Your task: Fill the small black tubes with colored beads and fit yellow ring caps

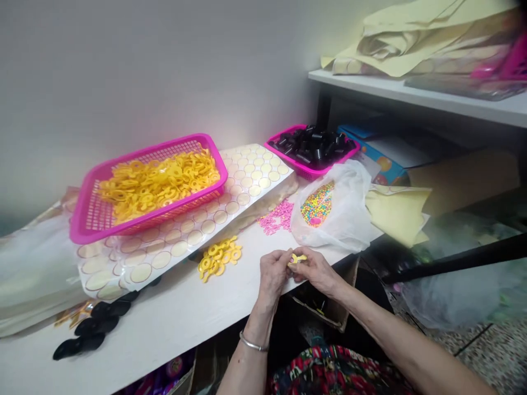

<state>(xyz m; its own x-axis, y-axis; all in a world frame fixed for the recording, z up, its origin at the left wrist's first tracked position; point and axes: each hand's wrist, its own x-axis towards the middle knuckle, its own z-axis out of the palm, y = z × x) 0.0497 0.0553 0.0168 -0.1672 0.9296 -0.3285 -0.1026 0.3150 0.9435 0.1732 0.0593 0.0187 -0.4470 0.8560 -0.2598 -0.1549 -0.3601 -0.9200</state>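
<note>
Near the table's front edge, my left hand [275,269] and my right hand [316,270] meet, fingers closed around a small yellow plastic piece [298,258]. A pinkish spot shows on the piece beside my left fingertips; its exact form is too small to tell. To the left of my hands lies a loose pile of yellow plastic pieces [220,257], each with a ring shape. Just beyond my hands are scattered small pink pieces [278,216]. Close by on the right, a white plastic bag [349,211] lies open with many coloured beads [317,204] inside.
A pink basket [78,219] of yellow pieces stands on sticker sheets [181,247] at left. Behind is another pink basket [304,171] of black parts. Black pieces [96,326] lie front left. A shelf [411,93] overhangs the right; an open carton [329,312] sits below the table edge.
</note>
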